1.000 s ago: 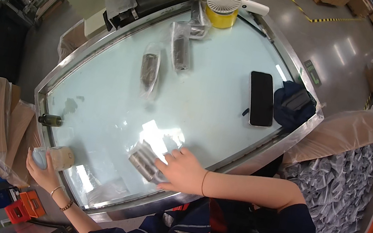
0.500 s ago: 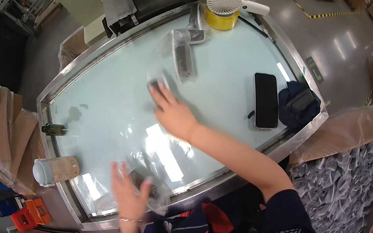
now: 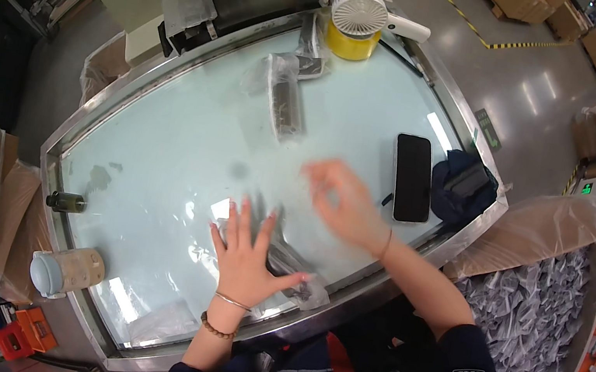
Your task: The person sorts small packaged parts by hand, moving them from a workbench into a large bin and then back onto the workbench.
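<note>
My left hand (image 3: 247, 263) is open, fingers spread wide, over the pale glass tabletop (image 3: 160, 163). Beside its fingers and beneath its thumb lies a long dark piece in a clear plastic bag (image 3: 308, 290), partly hidden by the hand. To the right, above the glass, is my right hand (image 3: 349, 210), its fingers bent and smeared by motion; I cannot make out anything in it. Farther off, two more bagged dark pieces lie touching: a long one (image 3: 285, 105) and one behind it (image 3: 310, 54).
A black-screened phone (image 3: 413, 178) and dark blue cloth (image 3: 461, 174) lie at right. A white handheld fan (image 3: 360, 13) rests on yellow tape (image 3: 352, 44). At left are a small dark bottle (image 3: 65, 202) and a lidded cup (image 3: 67, 271). A carton of bagged parts (image 3: 520, 318) stands right.
My right hand has drawn back to the right, off the dark piece it was touching. My left hand has moved right and forward, spreading over the glass beside a bagged piece.
</note>
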Demonstrator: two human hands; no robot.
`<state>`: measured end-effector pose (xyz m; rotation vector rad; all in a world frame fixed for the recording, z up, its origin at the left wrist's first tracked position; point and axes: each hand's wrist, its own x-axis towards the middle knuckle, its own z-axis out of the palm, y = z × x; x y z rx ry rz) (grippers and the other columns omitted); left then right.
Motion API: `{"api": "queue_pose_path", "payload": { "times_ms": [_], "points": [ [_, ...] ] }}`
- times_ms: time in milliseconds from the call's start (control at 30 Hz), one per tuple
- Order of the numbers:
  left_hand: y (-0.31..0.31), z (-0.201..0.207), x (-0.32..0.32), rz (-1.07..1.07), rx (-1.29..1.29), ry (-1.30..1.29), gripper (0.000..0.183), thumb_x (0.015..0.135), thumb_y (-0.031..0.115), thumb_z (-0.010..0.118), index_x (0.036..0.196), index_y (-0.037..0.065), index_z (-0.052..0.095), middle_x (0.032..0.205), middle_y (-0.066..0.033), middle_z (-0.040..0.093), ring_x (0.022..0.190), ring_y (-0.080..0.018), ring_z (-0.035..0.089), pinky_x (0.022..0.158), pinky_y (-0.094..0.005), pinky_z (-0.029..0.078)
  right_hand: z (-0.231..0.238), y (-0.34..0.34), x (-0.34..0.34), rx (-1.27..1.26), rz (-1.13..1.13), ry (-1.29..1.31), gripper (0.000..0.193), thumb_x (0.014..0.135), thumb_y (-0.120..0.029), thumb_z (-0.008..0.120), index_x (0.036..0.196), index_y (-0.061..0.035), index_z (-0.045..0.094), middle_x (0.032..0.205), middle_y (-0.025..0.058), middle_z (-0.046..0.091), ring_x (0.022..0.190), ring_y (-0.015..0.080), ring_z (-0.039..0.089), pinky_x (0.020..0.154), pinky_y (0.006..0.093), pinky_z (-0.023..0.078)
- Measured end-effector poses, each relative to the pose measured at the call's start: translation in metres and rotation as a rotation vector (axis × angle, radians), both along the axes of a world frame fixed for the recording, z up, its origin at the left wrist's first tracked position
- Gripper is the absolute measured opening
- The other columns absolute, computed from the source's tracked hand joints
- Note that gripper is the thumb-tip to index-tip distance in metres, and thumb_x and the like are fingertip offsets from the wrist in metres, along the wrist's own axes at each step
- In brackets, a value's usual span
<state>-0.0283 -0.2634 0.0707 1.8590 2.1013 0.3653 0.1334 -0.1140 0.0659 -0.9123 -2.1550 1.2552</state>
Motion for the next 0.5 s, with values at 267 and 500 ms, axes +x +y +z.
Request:
{"api": "queue_pose_path", "payload": {
  "times_ms": [267,500],
  "points": [
    [-0.003,-0.015,0.002,-0.017,0.091,-0.113,0.071,0.066,0.044,0.071,0.127,0.013,0.053,0.146,-0.0201,0.029,0.136,-0.042,0.023,0.106,-0.0617,0.013,-0.035,0.105,-0.09,0.484,-0.342,-0.273,0.054,0.081,-0.029,0.064,0.125,-0.0054,0.045,0.105,0.0205,0.052,0.093,0.0355,0.055,0.081,0.0418,0.048],
    [-0.009,-0.03,-0.022,0.169,0.133,0.108,0.068,0.072,0.033,0.064,0.134,0.012,0.046,0.149,-0.0234,0.022,0.138,-0.0443,0.014,0.108,-0.0625,0.003,-0.009,-0.032,-0.055,0.332,0.083,-0.421,0.045,0.081,-0.032,0.062,0.117,-0.007,0.052,0.097,0.0171,0.056,0.087,0.0328,0.059,0.073,0.0413,0.05]
  ]
}}
